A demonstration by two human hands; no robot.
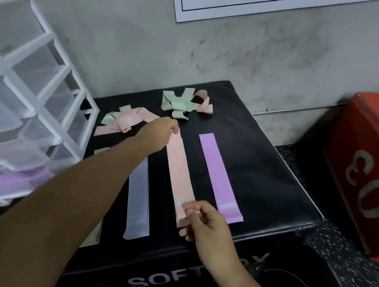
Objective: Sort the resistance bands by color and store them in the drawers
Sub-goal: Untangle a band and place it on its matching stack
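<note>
At six o'clock, on the near edge of the black padded worktop, the right hand narrows its grip to a pinch of thumb and fingertips on the near end of the pink band. That band lies flat and straight, running from six toward twelve o'clock down the middle of the worktop. Just beside it at three o'clock, apart from it, lies the purple band, also flat and parallel. At nine o'clock of the pink one lies the grey band, its far end hidden under the left forearm. A green band shows at seven o'clock, mostly covered by that arm.

Farther along, the left hand reaches in from seven o'clock, and its grip is closed in a pinch on the far end of the pink band.

Beyond the hands, a tangled pink-and-green heap sits at eleven o'clock, and a second green-and-pink heap at twelve, well apart from the flat bands.

At nine o'clock stands the clear drawer unit with its white frame; a purple strip shows blurred in a low drawer. At three o'clock stands a red box. Behind everything rises the grey wall, with a white sheet at one o'clock.
</note>
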